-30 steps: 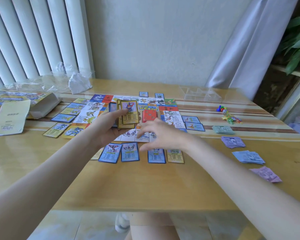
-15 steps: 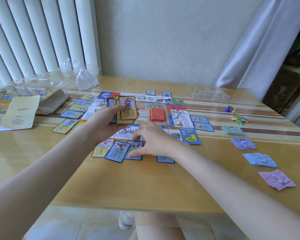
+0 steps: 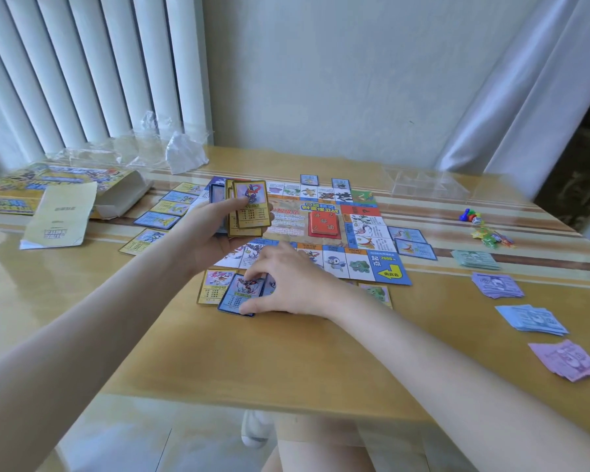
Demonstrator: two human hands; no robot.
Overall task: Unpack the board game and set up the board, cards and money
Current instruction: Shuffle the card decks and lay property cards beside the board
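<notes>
The square game board (image 3: 321, 212) lies flat mid-table with a red card pile (image 3: 323, 224) at its centre. My left hand (image 3: 212, 229) holds a fanned stack of property cards (image 3: 247, 207) above the board's left side. My right hand (image 3: 286, 284) rests at the board's near edge, thumb and fingers pinching a tilted blue-bordered card (image 3: 241, 294) beside a yellow-bordered card (image 3: 212, 286). More property cards lie along the left edge (image 3: 166, 212) and right edge (image 3: 411, 243) of the board. Money piles lie at the right: green (image 3: 476, 259), purple (image 3: 498, 285), blue (image 3: 532, 320), pink (image 3: 566, 360).
The yellow game box (image 3: 48, 185) and a pale booklet (image 3: 62, 219) lie at the far left, with crumpled clear wrap (image 3: 184, 153) behind. A clear plastic tray (image 3: 423, 185) sits at the back right. Coloured pawns and tokens (image 3: 481, 226) lie right of the board.
My right hand slid left along the board's near edge and took hold of the blue-bordered card, which now lies tilted. My left hand kept holding the card stack.
</notes>
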